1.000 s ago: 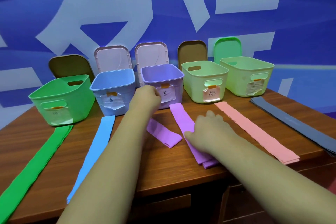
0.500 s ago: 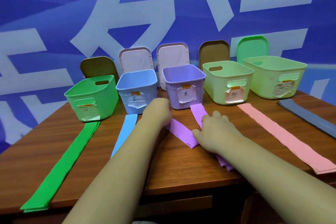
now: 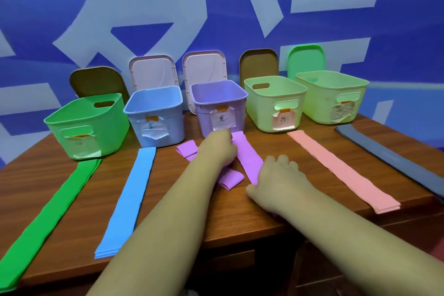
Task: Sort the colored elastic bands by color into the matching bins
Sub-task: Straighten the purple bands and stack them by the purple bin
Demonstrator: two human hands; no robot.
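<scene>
Near edge: both bare forearms reach in over the wooden table (image 3: 240, 214).

Right hand (image 3: 278, 182): knuckles up, fingers bent, tips down on the near part of the purple band stack (image 3: 248, 158). Whether it pinches or merely presses cannot be told.

Left hand (image 3: 219, 149): clenched over a folded purple band (image 3: 231, 179) that lies on the table just left of the stack. The band shows on both sides of the hand, and the fingertips are hidden.

Other stacks lie flat in strips: green bands (image 3: 55, 209), blue bands (image 3: 132, 199), pink bands (image 3: 341, 170), grey bands (image 3: 389, 154).

Behind them, left to right: green bin (image 3: 108, 132), blue bin (image 3: 173, 122), purple bin (image 3: 204, 115), and two pale green bins (image 3: 262, 113) (image 3: 319, 103), all labelled.

Five lids (image 3: 153, 72) lean against the blue wall (image 3: 240, 7) behind the bins.
</scene>
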